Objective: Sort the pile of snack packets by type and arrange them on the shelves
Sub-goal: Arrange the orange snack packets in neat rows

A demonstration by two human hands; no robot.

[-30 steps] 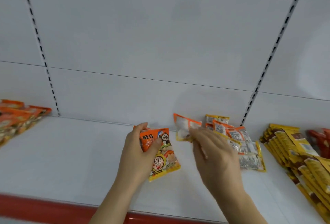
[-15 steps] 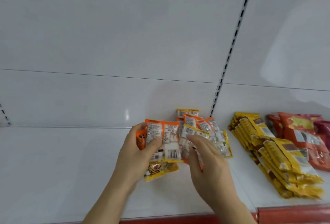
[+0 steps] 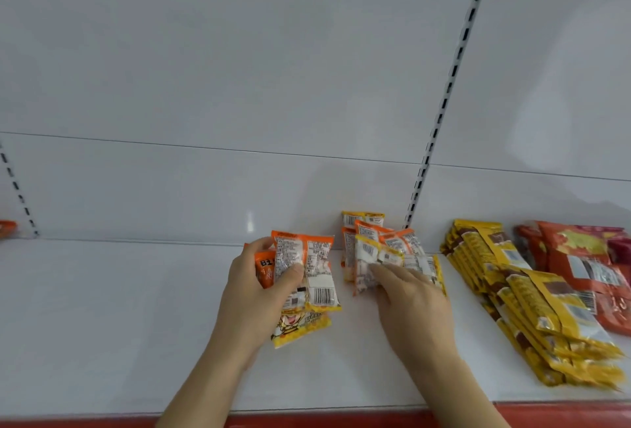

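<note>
Left hand (image 3: 259, 287): grips small stack of snack packets (image 3: 307, 274) above shelf (image 3: 102, 325) | Right hand (image 3: 409, 301): fingers spread on loose pile (image 3: 379, 250) | Handling: light, soft, likely slippery film; pinch edges.

Right hand (image 3: 409, 301) moved off held packets (image 3: 304, 270) onto pile (image 3: 382, 250).

Two bare, sleeveless forearms (image 3: 205, 380)

Bright, even light is washing the white shelf (image 3: 102, 308); a small glare spot is glinting at 12 o'clock from the hands, soft shadows are falling behind, and yellow packets (image 3: 546, 318) at 4 o'clock are blurring.
</note>
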